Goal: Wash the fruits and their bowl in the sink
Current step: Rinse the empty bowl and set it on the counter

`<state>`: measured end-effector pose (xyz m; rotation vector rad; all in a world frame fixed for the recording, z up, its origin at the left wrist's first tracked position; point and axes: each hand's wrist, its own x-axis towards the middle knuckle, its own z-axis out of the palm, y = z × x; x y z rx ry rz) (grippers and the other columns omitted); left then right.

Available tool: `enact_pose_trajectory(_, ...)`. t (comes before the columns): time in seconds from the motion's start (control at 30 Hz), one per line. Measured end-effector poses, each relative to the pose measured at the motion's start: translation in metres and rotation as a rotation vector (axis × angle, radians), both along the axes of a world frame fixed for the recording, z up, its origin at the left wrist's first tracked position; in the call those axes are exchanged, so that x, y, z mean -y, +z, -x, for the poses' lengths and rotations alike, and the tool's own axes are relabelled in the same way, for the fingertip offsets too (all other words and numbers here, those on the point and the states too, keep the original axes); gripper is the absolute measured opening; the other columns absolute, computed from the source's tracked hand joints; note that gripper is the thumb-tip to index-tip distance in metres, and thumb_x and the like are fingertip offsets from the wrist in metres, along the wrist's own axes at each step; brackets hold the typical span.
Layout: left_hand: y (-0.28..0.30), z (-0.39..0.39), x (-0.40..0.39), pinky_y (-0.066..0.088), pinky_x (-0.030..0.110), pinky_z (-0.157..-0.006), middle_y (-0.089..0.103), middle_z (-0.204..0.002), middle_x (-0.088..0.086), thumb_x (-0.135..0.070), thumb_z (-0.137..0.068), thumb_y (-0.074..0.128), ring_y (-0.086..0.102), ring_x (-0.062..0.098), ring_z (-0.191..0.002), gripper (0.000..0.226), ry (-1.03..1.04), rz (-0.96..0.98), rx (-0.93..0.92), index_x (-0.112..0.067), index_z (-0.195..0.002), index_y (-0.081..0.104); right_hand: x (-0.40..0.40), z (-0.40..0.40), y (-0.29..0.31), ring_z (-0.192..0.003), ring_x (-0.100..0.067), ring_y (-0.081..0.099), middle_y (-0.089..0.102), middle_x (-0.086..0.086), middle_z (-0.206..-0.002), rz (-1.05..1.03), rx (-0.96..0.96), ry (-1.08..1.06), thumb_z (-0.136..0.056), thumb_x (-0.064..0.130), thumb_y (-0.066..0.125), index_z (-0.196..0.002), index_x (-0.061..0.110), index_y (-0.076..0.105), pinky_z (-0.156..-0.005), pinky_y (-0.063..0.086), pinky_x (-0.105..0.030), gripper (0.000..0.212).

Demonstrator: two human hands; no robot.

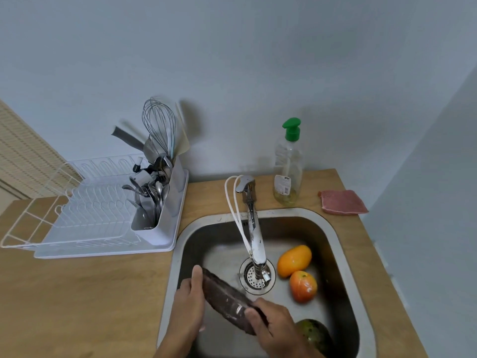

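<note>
Steel sink (343,254), both hands, left hand (189,303) and right hand (273,324), clamped on dark bowl (227,298), soap bottle (287,166) label unreadable.

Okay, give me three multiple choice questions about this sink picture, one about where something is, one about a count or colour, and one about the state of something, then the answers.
1. Where does the pink cloth lie?
A. In the sink
B. On the counter right of the soap bottle
C. In the dish rack

2. How many fruits show in the sink?
A. One
B. Three
C. Five

3. How is the dark bowl held?
A. By both hands, tilted on edge over the basin
B. By one hand, flat on the counter
C. By no hand, upside down in the rack

Answers:
1 B, it lies on the wood beside the soap bottle.
2 B, an orange mango, a red-orange apple and a green fruit partly behind the right hand.
3 A, the left hand and right hand grip its two ends.
</note>
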<state>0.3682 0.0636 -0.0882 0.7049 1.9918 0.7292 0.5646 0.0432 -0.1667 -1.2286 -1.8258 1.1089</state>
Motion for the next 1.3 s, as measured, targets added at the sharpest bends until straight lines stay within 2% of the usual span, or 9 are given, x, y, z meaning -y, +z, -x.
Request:
enact_pose_trajectory(0.17,-0.035,-0.016,0.005,0.037,0.034,-0.092,0.062,-0.120,0.009,-0.043,-0.102,0.048,0.056,0.027,-0.116,0.041,0.037,-0.027,-0.069,-0.010,-0.123,0.058,-0.008,-0.009,-0.001,-0.059,-0.006,0.056,0.062,-0.002,-0.058,0.302,-0.363,-0.467,-0.083,0.081,0.056,-0.071,0.019,0.063,-0.060,0.048,-0.028,0.063)
enact_pose_trajectory(0.37,-0.068,-0.031,0.007,0.051,0.048,-0.103,0.077,-0.101,0.020,-0.059,-0.097,0.048,0.069,0.035,-0.101,0.069,0.392,0.074,0.417,0.003,-0.117,0.069,-0.063,-0.029,0.022,-0.042,-0.021,0.053,0.058,-0.011,-0.055,0.974,-0.584,-0.621,-0.105,0.041,0.054,-0.068,0.009,0.061,-0.041,0.049,-0.027,0.049)
enact_pose_trajectory(0.47,-0.066,-0.037,0.008,0.050,0.058,-0.103,0.073,-0.109,0.022,-0.054,-0.100,0.047,0.068,0.038,-0.104,0.067,0.557,0.061,0.562,0.005,-0.127,0.062,-0.072,-0.028,0.023,-0.090,-0.025,0.071,0.075,-0.011,-0.100,0.714,-0.293,-0.528,-0.107,0.037,0.053,-0.108,0.010,0.069,-0.075,0.059,-0.037,0.032)
enact_pose_trajectory(0.57,-0.054,-0.041,0.005,0.049,0.056,-0.104,0.065,-0.123,0.023,-0.056,-0.102,0.040,0.062,0.042,-0.114,0.069,0.651,0.068,0.484,0.003,-0.137,0.053,-0.046,-0.023,0.010,-0.157,-0.021,0.022,0.029,0.001,-0.168,0.304,0.233,-0.293,-0.108,0.048,0.038,-0.164,0.023,0.026,-0.127,0.022,-0.037,0.062)
enact_pose_trajectory(0.77,-0.073,-0.038,0.017,0.053,0.054,-0.100,0.069,-0.119,0.023,-0.065,-0.097,0.031,0.067,0.041,-0.108,0.080,0.609,0.033,0.277,0.003,-0.127,0.062,-0.002,0.034,0.008,-0.151,-0.036,0.039,0.044,-0.009,-0.163,-0.281,0.730,0.183,-0.096,0.054,0.048,-0.153,0.036,0.045,-0.119,0.023,-0.059,0.060)
enact_pose_trajectory(0.9,-0.043,-0.044,0.023,0.048,0.045,-0.103,0.066,-0.124,0.030,-0.046,-0.107,0.031,0.063,0.042,-0.115,0.065,0.524,0.038,0.213,0.006,-0.128,0.063,-0.055,0.055,0.019,-0.161,-0.018,-0.005,0.013,0.001,-0.175,-0.074,0.618,0.272,-0.100,0.059,0.026,-0.155,0.039,0.033,-0.128,0.009,-0.060,0.059)
enact_pose_trajectory(1.07,-0.038,-0.033,0.020,0.042,0.047,-0.112,0.059,-0.137,0.026,-0.047,-0.105,0.037,0.055,0.042,-0.127,0.066,0.580,0.004,0.194,0.008,-0.135,0.056,-0.086,0.012,0.014,-0.142,-0.031,0.044,0.053,-0.006,-0.148,0.113,0.585,-0.083,-0.098,0.063,0.035,-0.142,0.027,0.052,-0.120,0.033,-0.047,0.059)
enact_pose_trajectory(1.2,-0.050,-0.027,0.015,0.045,0.054,-0.109,0.063,-0.133,0.020,-0.062,-0.096,0.036,0.059,0.041,-0.122,0.074,0.682,0.013,0.265,-0.003,-0.137,0.056,-0.022,0.003,-0.003,-0.161,-0.030,-0.002,0.003,-0.004,-0.175,-0.009,0.684,0.101,-0.102,0.060,0.030,-0.166,0.030,0.012,-0.129,-0.005,-0.044,0.073)
enact_pose_trajectory(1.3,-0.051,-0.034,0.020,0.050,0.048,-0.103,0.067,-0.125,0.019,-0.055,-0.102,0.033,0.064,0.037,-0.114,0.066,0.601,-0.012,0.276,-0.003,-0.132,0.061,0.003,0.032,0.001,-0.160,-0.033,0.011,0.021,-0.009,-0.172,-0.215,0.726,0.308,-0.101,0.054,0.039,-0.164,0.032,0.025,-0.122,0.005,-0.054,0.068)
